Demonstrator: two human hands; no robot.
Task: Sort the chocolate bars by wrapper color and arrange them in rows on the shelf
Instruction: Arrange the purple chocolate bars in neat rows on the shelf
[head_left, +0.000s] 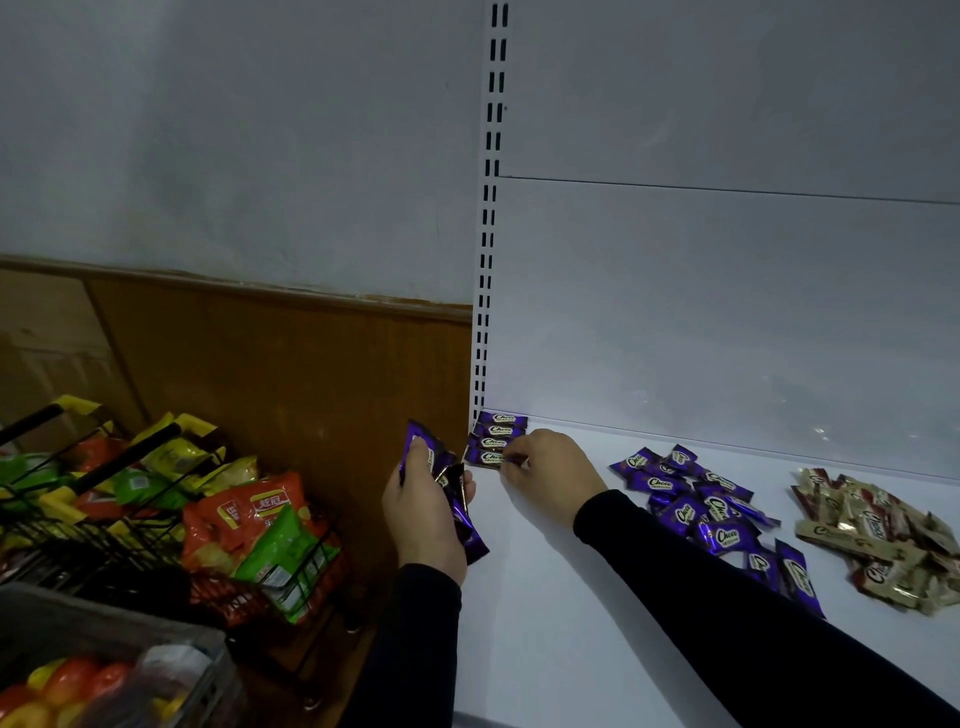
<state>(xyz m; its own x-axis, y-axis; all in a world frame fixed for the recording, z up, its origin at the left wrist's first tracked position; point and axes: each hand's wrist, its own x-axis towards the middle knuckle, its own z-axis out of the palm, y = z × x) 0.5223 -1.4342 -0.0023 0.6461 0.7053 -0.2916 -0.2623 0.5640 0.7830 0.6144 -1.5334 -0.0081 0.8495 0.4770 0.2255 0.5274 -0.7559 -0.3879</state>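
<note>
Lining shelf (545, 597): four purple bars (496, 439)

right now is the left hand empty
No, the left hand is clutching a bunch of purple bars while the right hand sets one into the row in the shelf corner.

Left hand (427, 512) grips a bunch of purple-wrapped chocolate bars (453, 491) at the white shelf (561, 613) left edge. Right hand (548, 470) pinches the nearest bar of a four-bar purple row (496, 439) in far-left corner. Loose purple pile (711, 512) right, gold-wrapped pile (878, 540) far right.
</note>
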